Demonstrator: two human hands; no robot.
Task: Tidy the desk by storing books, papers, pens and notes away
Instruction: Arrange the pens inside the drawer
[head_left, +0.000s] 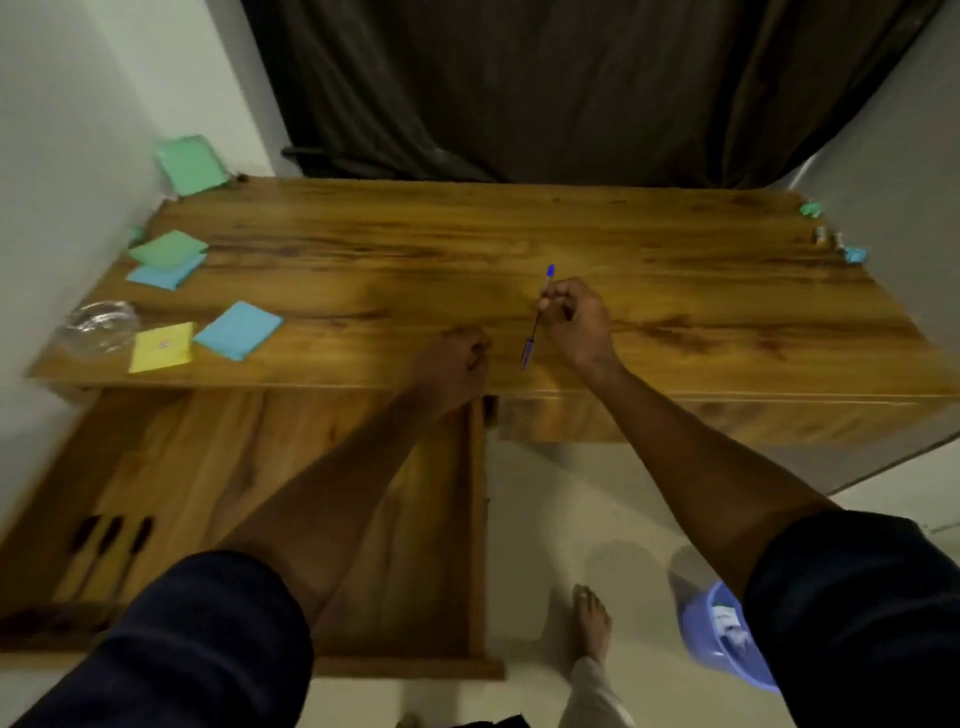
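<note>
Two dark navy sleeves (197, 639) fill the view at seven and five o'clock, with bare forearms reaching up from them. Between them, at six o'clock, a bare foot (592, 623) stands on the pale floor, and a lilac plastic basin (701, 639) sits beside it toward five. At eight o'clock an open wooden drawer (478, 519) holds three dark pens (109, 545) lying side by side near its front left corner.

The left hand (457, 358) rests at the front edge of the long wooden desk (519, 234), fingers curled; whether it holds anything cannot be told. Just beside it, toward three o'clock, the right hand (576, 322) pinches a slim blue-capped ballpoint pen (529, 349) at mid-barrel between thumb and fingertips. The pen is near the desk's middle and tilted, one blue end toward twelve.

At nine o'clock on the desk lie a light blue sticky-note pad (239, 330), a yellow sticky-note pad (162, 346) touching a clear glass dish (98, 325), and a green pad (169, 248) overlapping another blue pad (165, 274). A larger green pad (191, 163) leans on the wall at ten o'clock. A dark curtain (571, 88) hangs at twelve.
</note>
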